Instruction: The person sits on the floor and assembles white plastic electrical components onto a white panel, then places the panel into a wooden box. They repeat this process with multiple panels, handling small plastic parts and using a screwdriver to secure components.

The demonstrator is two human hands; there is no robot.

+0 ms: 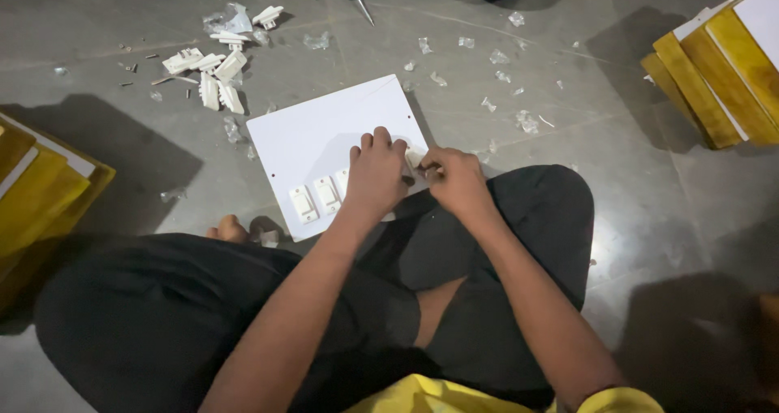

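white panel: thin, stiff and probably light, best gripped by its edges; it lies on the grey floor before the crossed legs, two white switches set at its 6 o'clock edge. left hand: fingers curled, pressing on the panel. right hand: pinched on a small white piece at 3 o'clock. loose switches at 10 o'clock; yellow stacks at 2 o'clock.

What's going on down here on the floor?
A person sits cross-legged with a white panel against their knees. The left hand presses on it beside two fitted white switches, while the right hand pinches a small white piece at its edge. Loose switches and plastic scraps lie nearby.
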